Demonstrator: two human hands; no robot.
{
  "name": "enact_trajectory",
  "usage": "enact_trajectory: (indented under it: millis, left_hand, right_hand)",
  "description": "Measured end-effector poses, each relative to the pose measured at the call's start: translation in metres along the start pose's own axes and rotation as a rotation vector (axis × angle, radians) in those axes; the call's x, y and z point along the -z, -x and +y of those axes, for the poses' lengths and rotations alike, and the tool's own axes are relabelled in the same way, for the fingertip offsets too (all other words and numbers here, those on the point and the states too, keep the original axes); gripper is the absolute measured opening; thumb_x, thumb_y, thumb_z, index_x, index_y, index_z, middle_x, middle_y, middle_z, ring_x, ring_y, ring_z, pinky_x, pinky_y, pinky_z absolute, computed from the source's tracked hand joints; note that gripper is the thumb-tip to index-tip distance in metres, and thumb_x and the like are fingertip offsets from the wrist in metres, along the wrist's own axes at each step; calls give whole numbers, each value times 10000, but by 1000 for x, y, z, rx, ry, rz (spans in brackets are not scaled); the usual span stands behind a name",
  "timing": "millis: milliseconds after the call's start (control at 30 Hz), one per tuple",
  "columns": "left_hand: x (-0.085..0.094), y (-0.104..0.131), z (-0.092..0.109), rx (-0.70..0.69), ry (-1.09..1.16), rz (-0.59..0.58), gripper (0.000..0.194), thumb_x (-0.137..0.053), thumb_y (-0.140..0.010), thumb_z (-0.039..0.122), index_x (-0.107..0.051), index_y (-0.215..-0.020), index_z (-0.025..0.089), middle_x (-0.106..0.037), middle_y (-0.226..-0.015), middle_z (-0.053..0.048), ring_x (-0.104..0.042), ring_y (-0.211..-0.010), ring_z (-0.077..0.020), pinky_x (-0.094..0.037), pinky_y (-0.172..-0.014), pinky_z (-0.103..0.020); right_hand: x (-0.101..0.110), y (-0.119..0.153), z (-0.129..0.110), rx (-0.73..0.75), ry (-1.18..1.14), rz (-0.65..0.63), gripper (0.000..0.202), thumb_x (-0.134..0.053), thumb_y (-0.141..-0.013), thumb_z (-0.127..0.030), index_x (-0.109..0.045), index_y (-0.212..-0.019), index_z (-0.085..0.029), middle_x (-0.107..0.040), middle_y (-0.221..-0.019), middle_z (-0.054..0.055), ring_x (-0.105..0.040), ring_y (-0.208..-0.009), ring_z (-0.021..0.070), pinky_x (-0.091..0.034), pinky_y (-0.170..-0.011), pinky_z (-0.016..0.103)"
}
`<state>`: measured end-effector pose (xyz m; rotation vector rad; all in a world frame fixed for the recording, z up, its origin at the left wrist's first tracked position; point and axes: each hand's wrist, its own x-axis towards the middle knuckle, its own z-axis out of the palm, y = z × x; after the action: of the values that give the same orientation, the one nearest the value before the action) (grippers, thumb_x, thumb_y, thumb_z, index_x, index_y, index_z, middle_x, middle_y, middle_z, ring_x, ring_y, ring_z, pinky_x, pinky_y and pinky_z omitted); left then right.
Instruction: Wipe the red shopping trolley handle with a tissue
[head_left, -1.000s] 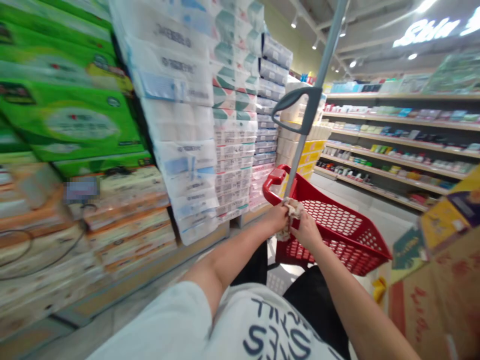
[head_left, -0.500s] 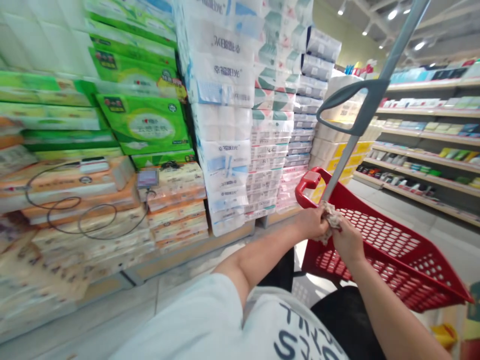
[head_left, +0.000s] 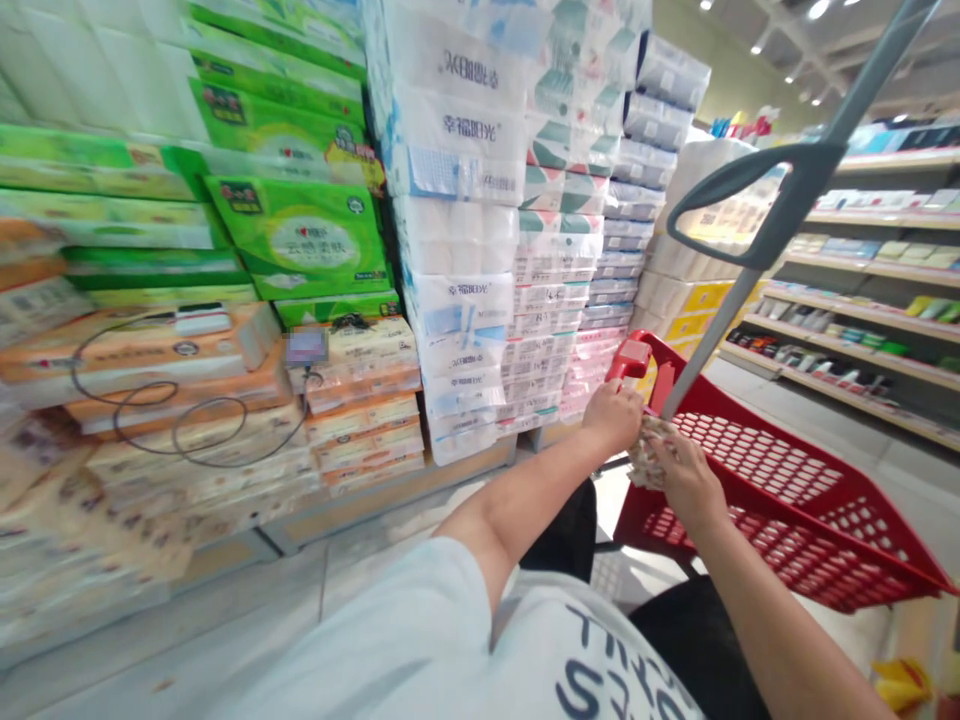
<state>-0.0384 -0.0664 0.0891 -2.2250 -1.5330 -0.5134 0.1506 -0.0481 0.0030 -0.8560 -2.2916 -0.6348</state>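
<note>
My right hand [head_left: 695, 483] is closed on a crumpled, beige patterned cloth [head_left: 649, 462] at the near end of a red plastic basket [head_left: 765, 450]. My left hand [head_left: 613, 415] is just left of the cloth, its fingers curled beside the basket's red carrying handle [head_left: 632, 358]. Whether those fingers grip the rim or a corner of the cloth is hidden. A grey pull handle [head_left: 757, 215] on a long pole rises from the basket's near end, tilted up to the right.
Stacked green tissue packs [head_left: 300, 240], orange tissue packs [head_left: 367, 430] and white toilet-roll packs [head_left: 457, 320] stand on the left. A thin black cable [head_left: 210, 460] loops over the orange packs. Stocked shelves [head_left: 862, 300] line the far right, and something yellow [head_left: 900, 685] lies low at right.
My left hand has moved up and left, away from my right hand and towards the basket's red handle. The cloth is a little lower. The view has shifted slightly.
</note>
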Motion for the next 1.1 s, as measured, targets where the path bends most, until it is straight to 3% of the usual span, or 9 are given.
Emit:
enact_trajectory:
  millis: [100,267,433,600,767,933,1100]
  left_hand:
    - [1,0,-1,-1,1,45,318,-390,-920,180,-622,-1106,66,-661,-1101,-142,-559,-1101,-223,-316,-1099,-390]
    - [-1,3,-2,8,-4,48,310,-427,-916,215,-622,-1096,56,-654,-1128,-158,-546,-1148,-243,-292,-1116,-414]
    - [-1,8,-5,36,-10,63,355,-434,-897,179,-571,-1189,30,-625,-1200,-175,-508,-1212,-264,-279,-1130,-420]
    - [-3,6,-14,99,43,66,318,-512,-869,220,-596,-1130,60,-624,-1198,-156,-461,-1274,-266,-281,-1141,-390]
    - [-2,5,-16,106,69,59,335,-459,-859,114,-577,-1169,74,-618,-1220,-146,-466,-1280,-239,-275,-1148,-382]
    - [-2,7,-12,122,7,71,343,-518,-863,257,-585,-1139,65,-618,-1209,-155,-468,-1261,-286,-289,-1135,-402]
    - [-1,7,-12,113,-12,44,328,-452,-867,178,-580,-1142,53,-621,-1197,-156,-470,-1254,-279,-269,-1142,-408]
  right_hand:
    - [2,-4,0,76,-19,-76,389,-467,-827,-90,-631,-1171,-172,-571,-1218,130,-555,-1046,263,-545,-783,327]
    - [-1,-12,0,41,-72,84,404,-426,-901,-142,-548,-1286,-144,-567,-1257,146,-518,-1153,262,-487,-959,388]
    - [9,-22,-12,43,-33,-154,288,-473,-869,-119,-649,-1091,-170,-588,-1188,117,-544,-1050,249,-552,-773,317]
    - [18,-28,-21,-16,-17,-77,414,-422,-896,-90,-584,-1260,-197,-509,-1325,112,-463,-1217,244,-514,-935,337]
    - [13,-18,-23,-23,-18,-297,373,-496,-861,-106,-629,-1184,-235,-560,-1238,91,-545,-1053,231,-567,-704,276]
    - [10,-21,-20,14,-8,-76,401,-437,-894,-91,-593,-1250,-193,-510,-1309,121,-461,-1206,268,-528,-909,348]
    - [3,-20,-23,55,-14,-219,369,-485,-832,-67,-647,-1134,-202,-580,-1176,97,-550,-1025,247,-564,-671,282]
